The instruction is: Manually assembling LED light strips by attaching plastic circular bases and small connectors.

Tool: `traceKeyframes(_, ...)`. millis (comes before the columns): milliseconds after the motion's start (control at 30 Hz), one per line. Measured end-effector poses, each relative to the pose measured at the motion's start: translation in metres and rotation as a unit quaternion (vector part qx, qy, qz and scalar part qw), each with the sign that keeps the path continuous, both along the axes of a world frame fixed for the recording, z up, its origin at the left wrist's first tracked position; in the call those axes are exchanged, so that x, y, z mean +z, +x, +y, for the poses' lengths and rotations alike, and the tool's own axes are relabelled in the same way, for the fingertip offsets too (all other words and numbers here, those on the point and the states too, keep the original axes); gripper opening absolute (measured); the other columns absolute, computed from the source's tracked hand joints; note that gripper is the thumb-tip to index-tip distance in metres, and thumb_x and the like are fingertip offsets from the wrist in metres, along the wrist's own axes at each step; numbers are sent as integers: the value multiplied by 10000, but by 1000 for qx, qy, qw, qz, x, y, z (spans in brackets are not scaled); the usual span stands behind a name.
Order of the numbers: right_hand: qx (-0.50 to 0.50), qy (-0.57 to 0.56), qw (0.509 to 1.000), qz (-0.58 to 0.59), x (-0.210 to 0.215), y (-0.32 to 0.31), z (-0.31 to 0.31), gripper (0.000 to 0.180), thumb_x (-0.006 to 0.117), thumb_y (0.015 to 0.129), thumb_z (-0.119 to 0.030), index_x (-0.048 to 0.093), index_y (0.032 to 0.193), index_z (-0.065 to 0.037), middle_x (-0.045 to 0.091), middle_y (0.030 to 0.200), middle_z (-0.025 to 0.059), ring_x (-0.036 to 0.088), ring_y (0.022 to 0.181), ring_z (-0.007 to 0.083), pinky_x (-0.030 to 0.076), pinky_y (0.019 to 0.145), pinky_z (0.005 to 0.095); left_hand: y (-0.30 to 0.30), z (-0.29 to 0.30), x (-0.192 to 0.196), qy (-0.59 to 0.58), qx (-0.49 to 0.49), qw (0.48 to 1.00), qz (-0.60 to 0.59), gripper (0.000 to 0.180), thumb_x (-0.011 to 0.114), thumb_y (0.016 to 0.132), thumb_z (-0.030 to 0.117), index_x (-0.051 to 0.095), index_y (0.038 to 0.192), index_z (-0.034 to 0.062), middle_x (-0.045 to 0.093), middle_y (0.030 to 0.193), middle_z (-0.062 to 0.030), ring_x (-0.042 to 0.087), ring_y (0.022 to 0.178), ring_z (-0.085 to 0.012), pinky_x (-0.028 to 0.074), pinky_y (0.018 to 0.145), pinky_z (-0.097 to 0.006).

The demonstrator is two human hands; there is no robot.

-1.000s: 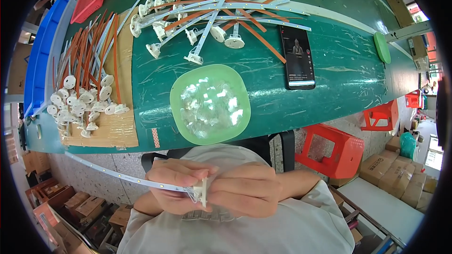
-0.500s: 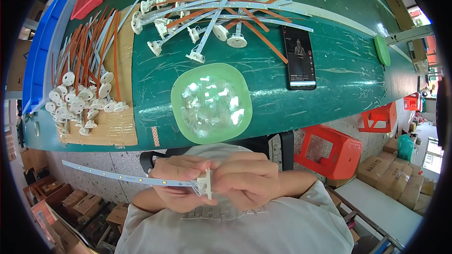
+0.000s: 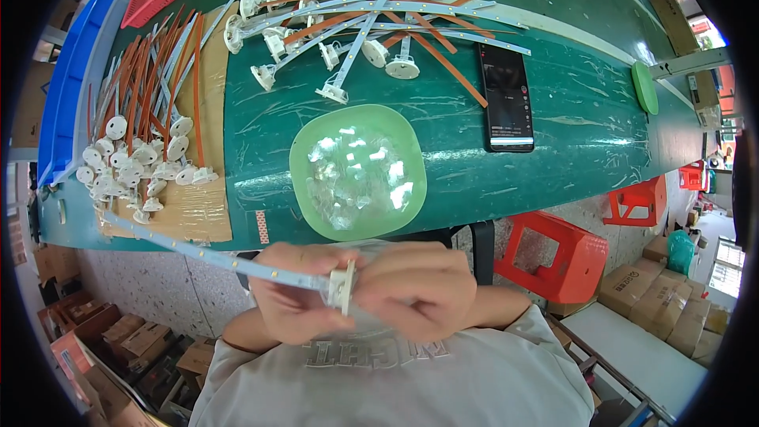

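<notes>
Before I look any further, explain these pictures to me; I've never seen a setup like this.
There is no machine here: a person works bare-handed. Every picture comes from one wide camera worn on the person's head, looking down, so straight edges bend. The left hand has a white fitting in its grip, with a pale strip running from it toward the left. The right hand is curled beside the fitting; blur hides whether they touch. On the green table lie a light-green bowl with shiny contents I can't make out, a phone, a loose pile of strips with white ends, and a similar heap on a cardboard sheet.
</notes>
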State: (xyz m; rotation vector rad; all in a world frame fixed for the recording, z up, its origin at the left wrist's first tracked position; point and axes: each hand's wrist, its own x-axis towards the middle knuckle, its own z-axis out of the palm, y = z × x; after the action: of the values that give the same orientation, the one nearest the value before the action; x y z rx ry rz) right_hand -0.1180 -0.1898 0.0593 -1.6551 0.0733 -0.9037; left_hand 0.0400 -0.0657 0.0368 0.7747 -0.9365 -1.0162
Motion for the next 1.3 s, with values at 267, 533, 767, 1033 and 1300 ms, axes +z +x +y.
traceKeyframes(267,15,299,949,98,0,-5,7,162,585,909,100,670,1048,97,701,1013,177,690,854,176,548,752,285,-12,-12,1,160,53,972,162,465,836,795,125,552,1146,13,668,1205,-204,670,1082,-257,527,965,-391)
traceKeyframes(533,-4,193,975,106,2,-3,4,166,622,864,118,685,1008,64,698,989,172,677,783,170,544,654,274,-12,-14,2,167,39,970,175,580,868,768,199,523,1201,27,659,1121,-151,653,1035,-231,522,901,-352)
traceKeyframes(767,-50,-133,990,-22,-5,2,-7,289,709,704,109,745,968,-4,696,993,130,665,718,253,547,604,308,-3,-4,-2,123,-44,986,100,710,829,805,411,508,1304,21,585,986,-91,569,848,-176,451,747,-282)
traceKeyframes(1033,-106,-213,970,-56,-10,4,-3,268,765,687,62,736,947,5,691,958,112,656,747,240,549,627,306,-1,-6,5,87,-48,995,-4,673,841,776,449,574,1178,-21,566,946,-126,566,821,-182,431,689,-290)
traceKeyframes(1300,-143,-216,965,-30,-8,1,0,271,775,673,53,721,935,14,686,903,114,647,701,231,544,591,300,8,-5,-3,3,-53,998,-19,661,927,660,215,636,1173,-84,600,1079,-173,613,912,-205,493,726,-300)
